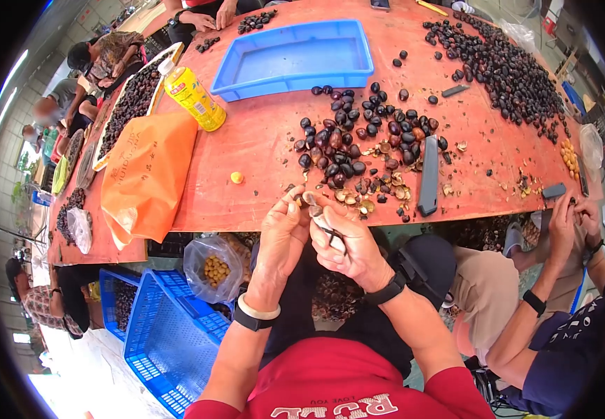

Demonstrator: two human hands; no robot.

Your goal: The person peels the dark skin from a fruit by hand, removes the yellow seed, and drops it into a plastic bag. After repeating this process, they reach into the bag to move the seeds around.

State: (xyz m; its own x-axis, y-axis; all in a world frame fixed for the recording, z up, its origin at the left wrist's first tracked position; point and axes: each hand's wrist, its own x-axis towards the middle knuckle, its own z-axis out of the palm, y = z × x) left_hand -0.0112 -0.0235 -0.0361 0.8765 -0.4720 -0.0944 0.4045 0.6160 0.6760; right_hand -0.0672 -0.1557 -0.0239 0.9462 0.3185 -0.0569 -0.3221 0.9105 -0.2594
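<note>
My left hand [283,234] and my right hand [348,244] meet just below the near edge of the red table [260,146]. My left fingers pinch a dark chestnut [305,199]. In my right hand is a small knife [330,234], its blade tip against the nut. Right above my hands, a heap of dark chestnuts [358,136] lies on the table, with tan shell scraps [376,192] along its near side. One peeled yellow kernel [237,177] lies alone to the left.
A blue tray [295,59], a yellow bottle [192,96] and an orange bag [145,174] are on the table. A grey bar [428,174] lies by the shells. Another person's hands [575,220] are at my right. Blue baskets [170,335] stand on the floor.
</note>
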